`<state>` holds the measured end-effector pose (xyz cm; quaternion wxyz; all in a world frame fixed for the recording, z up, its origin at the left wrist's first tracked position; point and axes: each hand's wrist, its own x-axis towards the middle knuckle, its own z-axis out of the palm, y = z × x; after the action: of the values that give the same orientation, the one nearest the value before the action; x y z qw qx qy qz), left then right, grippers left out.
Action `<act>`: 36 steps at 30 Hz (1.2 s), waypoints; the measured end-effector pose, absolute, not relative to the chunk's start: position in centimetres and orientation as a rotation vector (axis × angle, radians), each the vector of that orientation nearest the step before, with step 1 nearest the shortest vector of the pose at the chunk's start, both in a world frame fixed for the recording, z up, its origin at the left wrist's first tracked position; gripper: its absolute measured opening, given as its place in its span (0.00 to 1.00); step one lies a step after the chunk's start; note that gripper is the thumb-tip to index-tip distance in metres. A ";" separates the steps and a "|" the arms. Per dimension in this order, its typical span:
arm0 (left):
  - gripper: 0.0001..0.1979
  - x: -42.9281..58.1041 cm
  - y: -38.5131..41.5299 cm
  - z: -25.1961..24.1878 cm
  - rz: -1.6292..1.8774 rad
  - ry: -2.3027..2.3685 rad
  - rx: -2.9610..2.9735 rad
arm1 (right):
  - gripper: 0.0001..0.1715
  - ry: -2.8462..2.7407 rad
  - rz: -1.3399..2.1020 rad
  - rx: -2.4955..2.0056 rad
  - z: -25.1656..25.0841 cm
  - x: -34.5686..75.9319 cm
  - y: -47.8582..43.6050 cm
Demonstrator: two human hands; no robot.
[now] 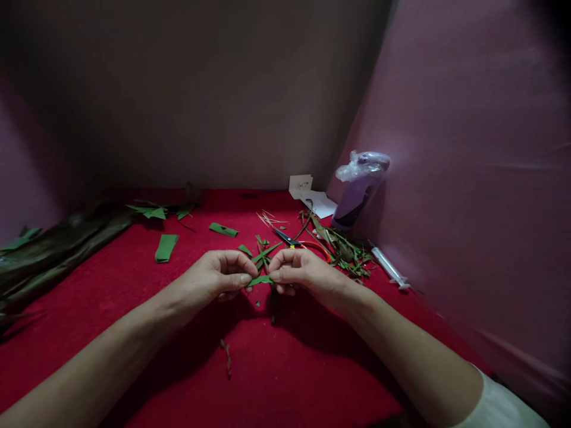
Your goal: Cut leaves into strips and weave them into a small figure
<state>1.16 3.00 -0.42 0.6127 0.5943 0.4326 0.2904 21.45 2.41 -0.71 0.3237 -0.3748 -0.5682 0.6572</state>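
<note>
A narrow green leaf strip [260, 280] is stretched between my two hands, just above the red cloth [178, 345]. My left hand [227, 273] pinches its left end between thumb and fingers. At the right end, the thumb and fingers of my right hand [294, 270] are closed on it. Thin leaf cuttings [263, 252] lie just behind the fingertips. Scissors with orange handles [289, 241] rest behind my right hand, their blades partly spread and the handles partly hidden by it.
Leaf pieces [166, 248] and long dark leaves [80, 244] lie to the left. At the right are a plant scrap pile [345, 246], a syringe [389, 267] and a purple bottle [357, 193]. Thin sticks [268, 219] and white papers [319, 203] lie farther back.
</note>
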 end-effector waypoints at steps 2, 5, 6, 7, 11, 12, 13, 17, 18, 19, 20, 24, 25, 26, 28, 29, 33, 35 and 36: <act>0.05 1.1 3.0 -0.6 0.663 0.954 1.346 | 0.02 -1.485 1.726 -0.980 -0.7 21.4 2.4; 0.06 1.0 2.9 -0.8 0.654 0.909 1.252 | 0.04 -1.534 1.673 -0.978 -0.8 21.3 2.4; 0.06 0.9 2.9 -0.8 0.646 0.902 1.206 | 0.06 -1.572 1.630 -0.980 -0.8 21.3 2.3; 0.06 0.9 2.9 -0.7 0.635 0.896 1.158 | 0.08 -1.622 1.567 -0.985 -0.8 21.3 2.2; 0.05 0.7 2.9 -0.5 0.611 0.857 0.996 | 0.12 -1.979 0.979 -0.949 -0.9 21.2 1.8; 0.05 0.7 2.9 -0.4 0.611 0.851 0.965 | 0.11 -2.079 0.764 -0.927 -0.9 21.2 1.7; 0.05 0.7 2.9 -0.4 0.610 0.848 0.941 | 0.10 -2.161 0.563 -0.905 -1.0 21.2 1.6; 0.04 0.8 2.8 0.0 0.572 0.833 0.910 | 0.03 -2.263 0.190 -0.904 -1.2 21.1 1.6; 0.03 0.8 2.8 0.1 0.564 0.831 0.917 | 0.04 -2.263 0.173 -0.910 -1.3 21.1 1.6; 0.03 0.9 2.7 0.2 0.564 0.835 0.930 | 0.04 -2.262 0.162 -0.915 -1.3 21.1 1.6; 0.03 0.9 2.6 0.2 0.567 0.845 0.949 | 0.04 -2.259 0.155 -0.916 -1.3 21.1 1.6; 0.08 1.1 2.5 0.1 0.621 0.949 1.094 | 0.04 -2.239 0.206 -0.906 -1.6 21.1 1.7; 0.09 1.1 2.5 0.1 0.643 0.990 1.144 | 0.04 -2.232 0.240 -0.905 -1.6 21.1 1.7; 0.09 1.2 2.5 0.0 0.664 1.028 1.193 | 0.04 -2.222 0.274 -0.907 -1.6 21.1 1.6; 0.08 1.4 2.5 0.0 0.689 1.082 1.269 | 0.04 -2.198 0.338 -0.922 -1.6 21.1 1.6; 0.07 1.4 2.5 0.1 0.695 1.094 1.295 | 0.04 -2.184 0.365 -0.932 -1.5 21.1 1.6; 0.06 1.5 2.4 0.5 0.726 1.101 1.358 | 0.05 -2.133 0.462 -0.979 -1.2 21.1 1.6; 0.06 1.5 2.4 0.7 0.739 1.114 1.392 | 0.05 -2.120 0.501 -0.990 -1.1 21.1 1.6; 0.05 1.5 2.4 0.8 0.748 1.124 1.409 | 0.05 -2.116 0.514 -0.991 -1.1 21.1 1.6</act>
<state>1.53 2.43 0.76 0.5606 0.5978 0.4770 0.3174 21.09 1.59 -1.10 0.3659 -0.3854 -0.8232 0.1999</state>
